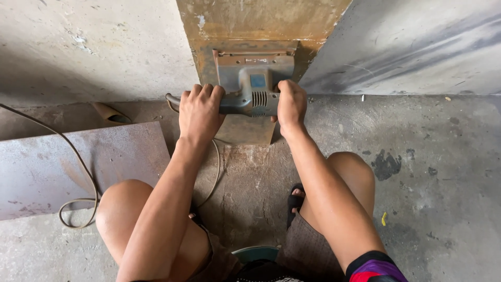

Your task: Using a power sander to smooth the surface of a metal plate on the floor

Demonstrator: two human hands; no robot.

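Sander (250, 86) (grey) in 2 closed hands (201, 109)

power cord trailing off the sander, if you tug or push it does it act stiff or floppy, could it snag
Probably floppy: the power cord lies in loose curves and a loop on the concrete floor. It looks light for its length, so a tug would likely drag it. It might snag, since it crosses the edge of the rusty metal sheet and runs behind the left hand toward the sander.
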